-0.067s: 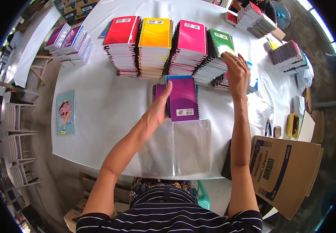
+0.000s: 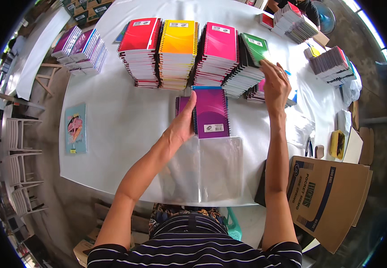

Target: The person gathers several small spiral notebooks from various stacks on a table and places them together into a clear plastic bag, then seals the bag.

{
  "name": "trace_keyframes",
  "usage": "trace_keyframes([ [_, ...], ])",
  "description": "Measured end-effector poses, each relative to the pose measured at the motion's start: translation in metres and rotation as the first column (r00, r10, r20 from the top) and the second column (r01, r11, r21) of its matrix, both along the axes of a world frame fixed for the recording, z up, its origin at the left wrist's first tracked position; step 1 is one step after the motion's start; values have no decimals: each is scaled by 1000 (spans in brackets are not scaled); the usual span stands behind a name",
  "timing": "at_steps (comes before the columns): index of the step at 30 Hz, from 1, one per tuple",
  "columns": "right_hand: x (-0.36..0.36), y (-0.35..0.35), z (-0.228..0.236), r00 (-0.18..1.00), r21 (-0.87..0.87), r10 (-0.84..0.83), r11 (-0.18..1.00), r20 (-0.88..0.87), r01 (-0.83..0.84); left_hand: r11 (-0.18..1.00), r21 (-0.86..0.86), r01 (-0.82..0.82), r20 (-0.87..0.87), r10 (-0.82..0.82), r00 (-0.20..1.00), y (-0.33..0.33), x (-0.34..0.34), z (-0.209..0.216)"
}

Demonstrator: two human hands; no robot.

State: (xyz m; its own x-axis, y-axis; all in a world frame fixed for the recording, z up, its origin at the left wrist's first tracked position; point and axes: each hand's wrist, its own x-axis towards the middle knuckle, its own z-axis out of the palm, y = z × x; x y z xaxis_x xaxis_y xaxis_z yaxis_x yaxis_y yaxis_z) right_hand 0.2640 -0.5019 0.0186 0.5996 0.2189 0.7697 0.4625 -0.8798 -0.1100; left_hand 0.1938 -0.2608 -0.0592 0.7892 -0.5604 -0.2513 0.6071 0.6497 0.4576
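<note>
My left hand is closed on the left edge of a purple spiral notebook, its thumb lying on the cover. A blue edge shows beneath that notebook's far end, and another purple notebook sticks out at the left behind my fingers. My right hand is at the near corner of the top green notebook, its fingers bent and closed on that corner; the fingertips are partly hidden. This green notebook tops a leaning stack. Close to me lie clear plastic sleeves, just below the purple notebook.
Tall stacks of red, yellow and pink notebooks stand across the table. A light-blue notebook lies at the left. Purple notebook stacks stand farther left. At right are pliers and a cardboard box.
My right hand has shifted slightly right and toward me at the green notebook's corner. My left hand and the purple notebook have hardly moved.
</note>
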Motion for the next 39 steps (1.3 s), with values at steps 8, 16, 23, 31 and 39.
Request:
trace_keyframes([
  [8, -130, 84, -23, 815, -151, 493, 820, -305, -552, 992, -123, -23, -13, 21, 1000, 19, -15, -7],
  [16, 20, 89, -13, 998, -107, 59, 992, -30, -62, 989, 118, -92, -77, 102, 992, 43, -4, -2],
  [23, -5, 74, 60, 727, 380, 656, 737, -204, -559, 987, 88, -136, -46, 140, 989, 70, -5, -27],
  [31, 17, 149, 11, 192, 522, 873, 430, -448, -736, 984, -169, -50, -97, 34, 995, 102, -22, -13],
  [39, 38, 180, -7, 969, -115, 213, 967, -125, -227, 974, 147, -171, -45, 179, 983, 145, -19, 7],
])
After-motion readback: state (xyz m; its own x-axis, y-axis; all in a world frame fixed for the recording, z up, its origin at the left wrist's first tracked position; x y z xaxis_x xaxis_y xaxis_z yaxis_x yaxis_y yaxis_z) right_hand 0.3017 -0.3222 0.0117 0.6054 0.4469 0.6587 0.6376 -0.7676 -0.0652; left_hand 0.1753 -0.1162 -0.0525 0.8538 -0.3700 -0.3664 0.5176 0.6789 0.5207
